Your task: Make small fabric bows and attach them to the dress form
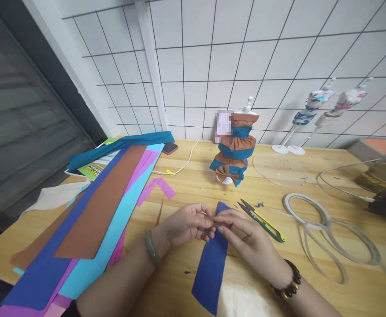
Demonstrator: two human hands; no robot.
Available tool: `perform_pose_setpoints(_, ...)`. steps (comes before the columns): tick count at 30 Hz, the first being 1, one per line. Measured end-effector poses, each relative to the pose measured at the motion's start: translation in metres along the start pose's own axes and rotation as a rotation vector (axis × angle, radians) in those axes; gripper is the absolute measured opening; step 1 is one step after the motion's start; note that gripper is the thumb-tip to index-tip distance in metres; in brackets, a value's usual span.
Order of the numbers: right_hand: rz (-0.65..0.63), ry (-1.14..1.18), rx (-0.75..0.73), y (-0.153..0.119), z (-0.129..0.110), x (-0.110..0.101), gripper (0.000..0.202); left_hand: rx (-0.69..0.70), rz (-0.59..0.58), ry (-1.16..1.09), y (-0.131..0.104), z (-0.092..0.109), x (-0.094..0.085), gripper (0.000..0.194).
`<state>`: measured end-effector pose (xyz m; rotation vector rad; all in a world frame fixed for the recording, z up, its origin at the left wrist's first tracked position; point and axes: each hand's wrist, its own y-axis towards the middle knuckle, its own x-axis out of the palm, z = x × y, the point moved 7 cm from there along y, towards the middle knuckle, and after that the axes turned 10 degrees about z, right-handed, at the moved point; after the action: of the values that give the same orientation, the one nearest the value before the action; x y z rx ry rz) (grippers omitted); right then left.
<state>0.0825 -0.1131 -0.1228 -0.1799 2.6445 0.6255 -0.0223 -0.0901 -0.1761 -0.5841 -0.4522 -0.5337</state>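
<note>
White tiled wall (199, 61) at the back, wooden table (188, 193) running along it. Your dark blue fabric strip (209, 277) lies mid-surface, stretching from under your hands toward the near edge.

Your left hand (188, 224) has its fingers curled, thumb and fingertips nearly closed in a pinch; your right hand (249, 233) meets it fingertip to fingertip, thumb and forefinger pressed close. Between them you pinch a thin dark piece (212, 227) over the upper part of the strip — too small to tell whether it's thread or cloth. You've a green bangle (152, 248) on the left wrist, a dark beaded bracelet (288, 281) on the right.

Just beyond your right hand: yellow-and-green thread snips (262, 221), blades apart. Further right lie flat rings of pale tape (289, 203), partly overlapping. Near the back edge stands a small dress form (237, 143) in brown and teal ruffles, brown bow (226, 173) low down; two slim mannequins (303, 115) stand along the back edge to its right.

Left edge — long fabric pieces (107, 207) overlap in brown, blue, cyan and purple. Phone (169, 148) by the back edge, white cable (186, 164) near it.
</note>
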Motion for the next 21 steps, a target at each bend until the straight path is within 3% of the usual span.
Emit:
perform_pose_setpoints(10,-0.017,0.023,0.024,0.002,-0.001,0.001,0.017,-0.044,-0.042,0.036,0.000,-0.004,0.000,0.015)
perform_pose_setpoints(13,-0.009,0.016,0.055,0.003,0.002,0.000,0.016,-0.002,-0.022,0.089,0.002,-0.003,0.000,0.015)
perform_pose_setpoints(16,0.019,0.006,0.116,0.003,0.012,-0.001,0.016,0.142,0.100,0.237,0.004,0.004,-0.004,0.018)
perform_pose_setpoints(21,0.116,0.018,0.248,0.001,0.029,-0.007,0.018,0.563,0.298,0.735,-0.010,0.029,0.003,0.020)
